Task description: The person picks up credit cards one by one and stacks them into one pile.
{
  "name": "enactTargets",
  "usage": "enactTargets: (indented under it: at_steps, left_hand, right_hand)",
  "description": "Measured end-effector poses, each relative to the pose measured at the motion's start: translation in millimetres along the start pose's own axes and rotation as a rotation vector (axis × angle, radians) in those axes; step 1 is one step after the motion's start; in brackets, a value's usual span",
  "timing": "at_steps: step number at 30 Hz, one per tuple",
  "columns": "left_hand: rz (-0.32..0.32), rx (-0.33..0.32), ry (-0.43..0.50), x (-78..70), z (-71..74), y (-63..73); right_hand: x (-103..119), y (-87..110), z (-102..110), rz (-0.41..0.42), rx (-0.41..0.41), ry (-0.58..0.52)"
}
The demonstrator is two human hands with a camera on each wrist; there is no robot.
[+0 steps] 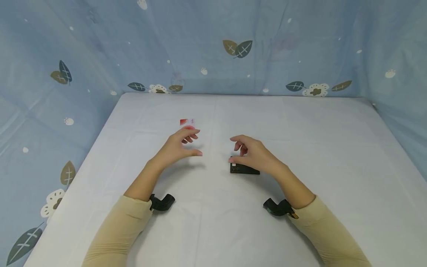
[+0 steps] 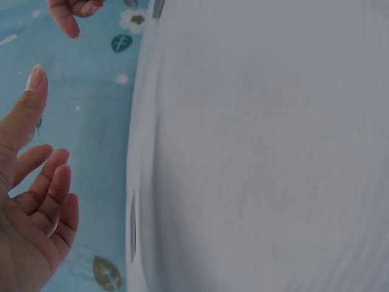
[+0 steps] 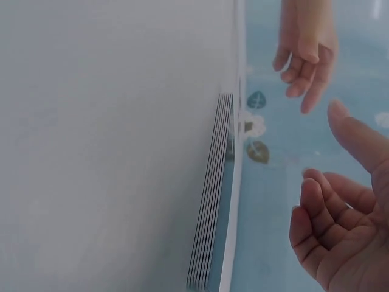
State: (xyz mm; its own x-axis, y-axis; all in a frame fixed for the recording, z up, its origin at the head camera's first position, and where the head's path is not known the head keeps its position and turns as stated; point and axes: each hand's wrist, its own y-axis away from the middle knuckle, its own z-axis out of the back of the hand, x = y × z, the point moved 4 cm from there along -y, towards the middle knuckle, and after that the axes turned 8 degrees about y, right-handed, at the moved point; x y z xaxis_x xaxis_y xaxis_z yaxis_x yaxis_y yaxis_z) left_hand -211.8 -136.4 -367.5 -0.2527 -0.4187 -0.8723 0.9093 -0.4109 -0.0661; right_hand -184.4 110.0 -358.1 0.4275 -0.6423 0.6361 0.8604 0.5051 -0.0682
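My left hand [image 1: 176, 148] hovers over the table with thumb and fingers spread apart, holding nothing. Just beyond its fingers lies a red-and-white card [image 1: 187, 122], partly hidden by the hand. My right hand [image 1: 251, 152] is held above a black card marked VIP [image 1: 245, 170] and covers part of it; its fingers bend loosely around an empty gap. Seen edge-on in the right wrist view, the black card tops a stack of several cards [image 3: 209, 194]. Both the left hand [image 2: 30, 207] and the right hand [image 3: 343, 231] look relaxed in their own wrist views.
A white cloth [image 1: 213, 222] covers the table. Blue patterned curtains [image 1: 200, 48] hang along the back and both sides. Black wrist mounts [image 1: 162, 203] show at both cuffs.
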Motion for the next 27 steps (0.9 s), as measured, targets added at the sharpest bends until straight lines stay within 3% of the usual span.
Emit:
enactTargets:
  at_steps: [3,9,18,27]
  left_hand:
    - [0.003,-0.004,-0.008,3.0,7.3,-0.4]
    - [0.069,-0.006,-0.067,11.8,24.3,-2.8]
    - [0.084,0.029,-0.138,22.6,48.4,-10.8]
    - [0.176,0.091,-0.267,33.5,64.9,-35.4]
  right_hand:
    - [3.2,-5.4,-2.9,-0.003,-0.003,-0.001]
    - [12.1,-16.7,-9.2,-0.039,-0.034,-0.003]
    - [29.0,-38.8,-27.2,-0.117,-0.017,-0.027]
    - [40.1,-69.4,-44.1,-0.190,0.030,0.005]
